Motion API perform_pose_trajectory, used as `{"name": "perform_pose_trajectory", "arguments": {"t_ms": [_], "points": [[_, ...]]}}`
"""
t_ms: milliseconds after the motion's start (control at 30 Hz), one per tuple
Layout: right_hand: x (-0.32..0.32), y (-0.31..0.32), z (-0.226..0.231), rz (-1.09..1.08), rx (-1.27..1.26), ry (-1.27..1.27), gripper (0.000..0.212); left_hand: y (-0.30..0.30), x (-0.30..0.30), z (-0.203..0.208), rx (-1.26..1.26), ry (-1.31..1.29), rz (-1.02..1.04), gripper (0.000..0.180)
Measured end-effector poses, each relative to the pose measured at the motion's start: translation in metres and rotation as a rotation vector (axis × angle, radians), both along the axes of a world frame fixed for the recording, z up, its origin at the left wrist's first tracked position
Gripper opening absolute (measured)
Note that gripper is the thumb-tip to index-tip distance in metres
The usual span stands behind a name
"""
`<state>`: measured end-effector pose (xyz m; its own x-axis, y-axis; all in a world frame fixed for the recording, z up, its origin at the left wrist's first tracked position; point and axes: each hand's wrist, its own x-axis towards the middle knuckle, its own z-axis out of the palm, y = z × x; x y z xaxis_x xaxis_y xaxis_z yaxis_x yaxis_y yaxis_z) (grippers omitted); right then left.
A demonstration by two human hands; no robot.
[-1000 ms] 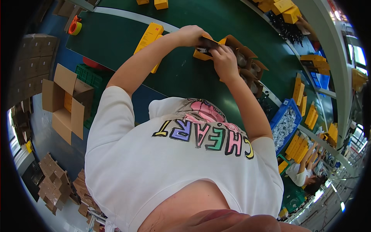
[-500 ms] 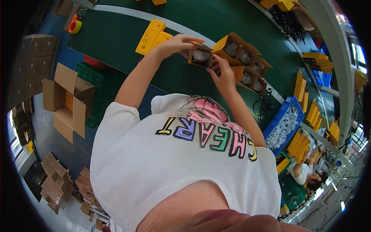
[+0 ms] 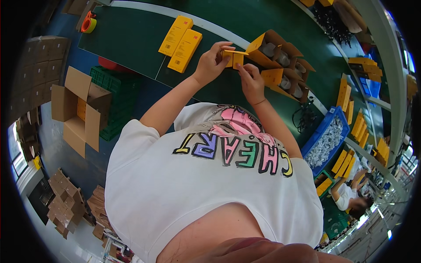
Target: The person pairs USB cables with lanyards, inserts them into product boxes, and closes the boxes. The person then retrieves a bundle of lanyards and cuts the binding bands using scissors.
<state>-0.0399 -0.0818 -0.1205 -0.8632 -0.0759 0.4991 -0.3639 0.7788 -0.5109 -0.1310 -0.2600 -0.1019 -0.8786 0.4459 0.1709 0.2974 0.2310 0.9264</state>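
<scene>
Between my two hands is a small yellow carton, its yellow flaps now showing at the top. My left hand grips its left side with bent fingers. My right hand pinches the carton's near right edge between thumb and fingers. What lies inside it is hidden. Just right of it stand several open yellow cartons with brown insides, holding pale, plastic-wrapped things. To the left, two closed yellow cartons lie side by side on the green work surface.
An orange tape dispenser sits at the table's far left end. Left of me, an open cardboard box stands by a green crate. At right are black cables, a blue bin of small white packets and a co-worker.
The carton in my hands showed its open brown inside earlier; now yellow flaps cover its top. Both hands have shifted, the right one lower and drawn in to the carton's edge.
</scene>
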Motion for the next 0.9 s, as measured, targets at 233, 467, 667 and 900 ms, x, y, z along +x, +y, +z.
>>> {"name": "perform_pose_trajectory", "arguments": {"t_ms": [233,467,667,900], "points": [[0.003,-0.001,-0.012,-0.024,-0.260,-0.131,0.047,-0.024,-0.004,-0.026,-0.117,0.383,-0.174,0.029],[-0.002,-0.004,0.000,-0.040,-0.254,-0.228,0.058,-0.013,-0.003,-0.023,-0.261,0.632,-0.058,0.047],[0.004,-0.009,-0.001,-0.033,-0.293,-0.205,0.060,-0.012,0.000,-0.024,-0.390,0.741,-0.023,0.056],[0.010,0.003,-0.005,-0.010,0.040,-0.187,0.062,-0.014,0.002,-0.002,-0.527,0.813,-0.122,0.057]]}}
